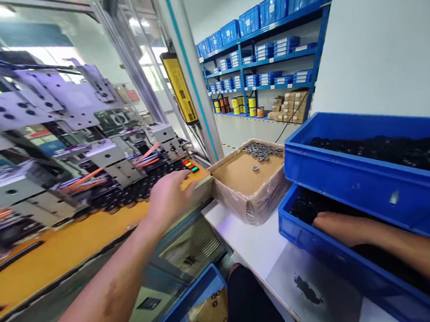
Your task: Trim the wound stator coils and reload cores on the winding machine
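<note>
My left hand [169, 197] reaches out over the orange conveyor surface [69, 247] of a machine, close to a row of small black round parts [128, 195]; its fingers curl and what they hold, if anything, is hidden. My right hand [339, 228] lies inside the lower blue bin [303, 238], resting on a heap of small black parts [308, 206]. Its fingers are buried among them.
A second blue bin [365, 179] of black parts is stacked above the lower one. A cardboard box [246, 178] with metal rings [262, 151] stands on the white table [251, 240]. Machine fixtures [66, 123], a yellow sensor bar [179, 87] and blue shelving [263, 63] lie beyond.
</note>
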